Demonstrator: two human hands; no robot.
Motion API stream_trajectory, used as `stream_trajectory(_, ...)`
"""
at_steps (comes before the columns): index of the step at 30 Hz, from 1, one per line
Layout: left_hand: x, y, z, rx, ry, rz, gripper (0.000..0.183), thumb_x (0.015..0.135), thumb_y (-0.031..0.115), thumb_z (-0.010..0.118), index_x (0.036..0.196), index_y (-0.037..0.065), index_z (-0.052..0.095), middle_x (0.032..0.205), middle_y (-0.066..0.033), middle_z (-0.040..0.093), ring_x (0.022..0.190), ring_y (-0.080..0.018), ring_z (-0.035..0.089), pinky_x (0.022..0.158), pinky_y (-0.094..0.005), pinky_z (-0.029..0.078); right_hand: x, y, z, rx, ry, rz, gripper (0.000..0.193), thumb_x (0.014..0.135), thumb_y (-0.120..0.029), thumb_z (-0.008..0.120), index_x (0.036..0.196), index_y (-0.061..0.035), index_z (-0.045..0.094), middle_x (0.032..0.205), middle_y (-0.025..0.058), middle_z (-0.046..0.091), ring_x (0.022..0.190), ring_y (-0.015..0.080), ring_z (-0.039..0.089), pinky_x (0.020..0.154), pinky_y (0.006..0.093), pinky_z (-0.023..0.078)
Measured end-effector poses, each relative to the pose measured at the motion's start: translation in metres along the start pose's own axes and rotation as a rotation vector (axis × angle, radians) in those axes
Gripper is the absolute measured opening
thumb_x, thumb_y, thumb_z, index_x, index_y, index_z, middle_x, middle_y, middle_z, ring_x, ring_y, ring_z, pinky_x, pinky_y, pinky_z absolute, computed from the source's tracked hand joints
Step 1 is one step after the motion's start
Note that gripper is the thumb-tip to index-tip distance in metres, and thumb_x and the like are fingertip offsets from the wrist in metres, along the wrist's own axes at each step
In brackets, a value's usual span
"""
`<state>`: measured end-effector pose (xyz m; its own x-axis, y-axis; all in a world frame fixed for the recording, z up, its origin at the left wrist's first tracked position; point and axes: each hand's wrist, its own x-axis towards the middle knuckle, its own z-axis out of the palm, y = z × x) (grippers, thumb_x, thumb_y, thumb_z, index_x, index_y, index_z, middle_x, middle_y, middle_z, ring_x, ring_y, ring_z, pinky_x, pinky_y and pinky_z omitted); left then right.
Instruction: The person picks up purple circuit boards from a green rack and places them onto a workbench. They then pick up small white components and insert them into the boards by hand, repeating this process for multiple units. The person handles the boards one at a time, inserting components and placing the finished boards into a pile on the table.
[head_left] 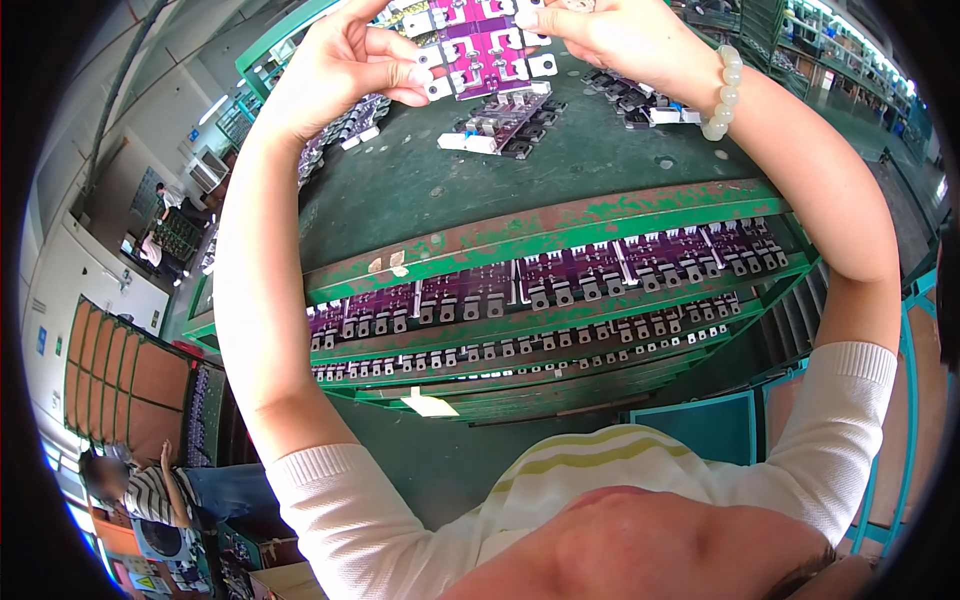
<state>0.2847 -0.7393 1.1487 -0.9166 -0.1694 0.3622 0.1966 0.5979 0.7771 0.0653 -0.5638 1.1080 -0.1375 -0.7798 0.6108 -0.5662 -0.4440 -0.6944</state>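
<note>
Between my two hands a purple circuit board (490, 58) with white and metal parts along its sides is held up above the green shelf top, its upper end cut off by the picture's edge. The fingers and thumb of my left hand (350, 65) pinch its left side near a lower metal tab. My right hand (630, 45), with a pale bead bracelet on the wrist, grips the board's right side near the top. Just below the held board, a stack of similar purple boards (505, 122) lies tilted on the green top.
More boards (640, 98) lie at the right of the top, others (345, 130) behind my left forearm. Rows of purple boards (590, 275) fill the green rack's shelves (560, 222) beneath. A yellow tag (430, 403) hangs below. A person in stripes (150, 495) is at lower left.
</note>
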Motion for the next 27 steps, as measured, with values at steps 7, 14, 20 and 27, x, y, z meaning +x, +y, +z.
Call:
stream_trajectory(7, 0.002, -0.004, -0.005, 0.035, 0.004, -0.009, 0.096, 0.082, -0.018, 0.071, 0.162, 0.012, 0.028, 0.104, -0.0207, 0.073, 0.092, -0.0257, 0.074, 0.080, -0.0383, 0.063, -0.004, -0.006, -0.002, -0.016, 0.032, -0.015, 0.008, 0.095, -0.004, 0.066, 0.099, 0.0017, 0.068, 0.073, -0.0034, 0.058, 0.058, 0.0061, 0.049, 0.052, 0.0251, 0.039)
stream_trajectory(14, 0.011, -0.016, 0.020, 0.477, 0.267, 0.485, 0.136, 0.069, 0.036, 0.097, 0.165, 0.011, 0.003, 0.160, -0.0248, 0.032, 0.148, -0.0346, 0.036, 0.121, -0.0512, 0.029, 0.005, -0.003, -0.005, -0.508, 0.235, -0.755, 0.016, 0.086, -0.006, 0.070, 0.100, 0.0023, 0.070, 0.083, 0.0065, 0.068, 0.066, 0.0187, 0.063, 0.058, 0.0322, 0.051)
stream_trajectory(20, 0.010, 0.003, 0.030, -0.666, 0.043, 0.038, 0.089, 0.101, 0.066, 0.048, 0.156, 0.000, 0.027, 0.140, -0.0193, 0.058, 0.121, -0.0282, 0.064, 0.100, -0.0486, 0.056, 0.004, -0.015, -0.013, -1.114, 0.296, -1.408, 0.033, 0.070, -0.011, 0.070, 0.100, 0.0025, 0.072, 0.098, 0.0131, 0.073, 0.075, 0.0232, 0.070, 0.061, 0.0333, 0.057)
stream_trajectory(27, 0.007, 0.005, 0.042, -0.364, 0.155, 0.196, 0.065, 0.088, -0.002, 0.075, 0.143, 0.005, 0.042, 0.119, -0.0095, 0.069, 0.097, -0.0167, 0.072, 0.074, -0.0280, 0.062, 0.007, -0.017, -0.021, -0.823, 0.229, -1.094, 0.023, 0.081, -0.005, 0.073, 0.104, -0.0016, 0.071, 0.109, 0.0097, 0.072, 0.075, 0.0177, 0.067, 0.065, 0.0265, 0.054)
